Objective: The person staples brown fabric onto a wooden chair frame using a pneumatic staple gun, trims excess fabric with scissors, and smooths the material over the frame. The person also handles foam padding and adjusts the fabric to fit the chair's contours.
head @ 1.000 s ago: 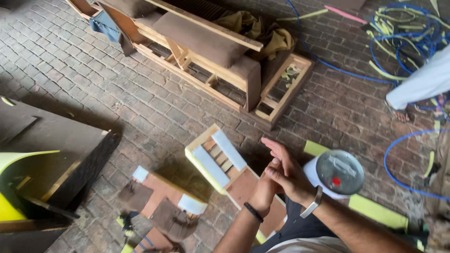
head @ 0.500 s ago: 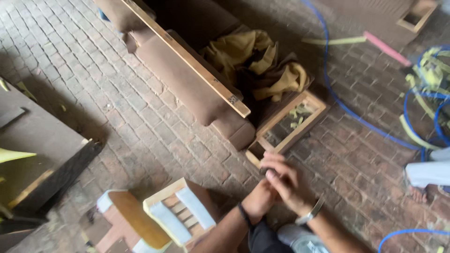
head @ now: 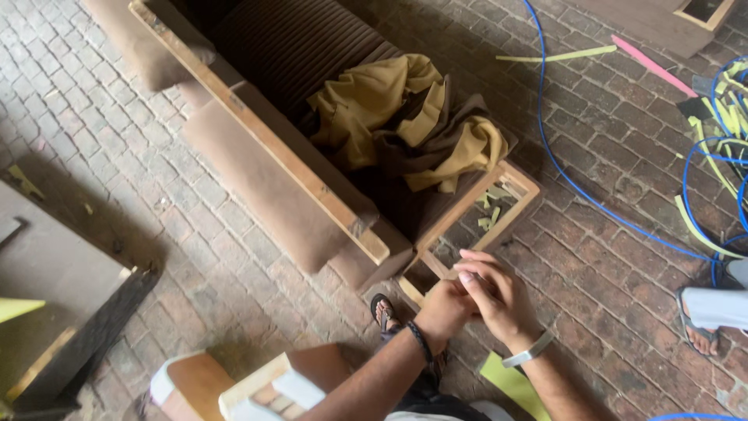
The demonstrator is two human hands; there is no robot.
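Head view. The left hand (head: 446,308), with a dark band at the wrist, and the right hand (head: 499,296), with a pale strap at the wrist, are pressed together low in the middle of the frame. The right hand's fingers (head: 477,273) curl over the left hand's knuckles. Whether anything is gripped between them cannot be told; no object shows.

Nearest to the hands, just above them, lies an open rectangular wooden frame (head: 474,226) on the brick-paved floor (head: 195,210), with yellow scraps inside it. It touches the end of a long brown upholstered sofa frame with a wooden rail (head: 269,168), which holds crumpled yellow and brown cloth (head: 405,125).

A sandalled foot (head: 383,312) rests just left of the hands. A small padded wooden stool frame (head: 265,386) lies at lower left. A blue hose (head: 592,199) curves across the bricks to the right.
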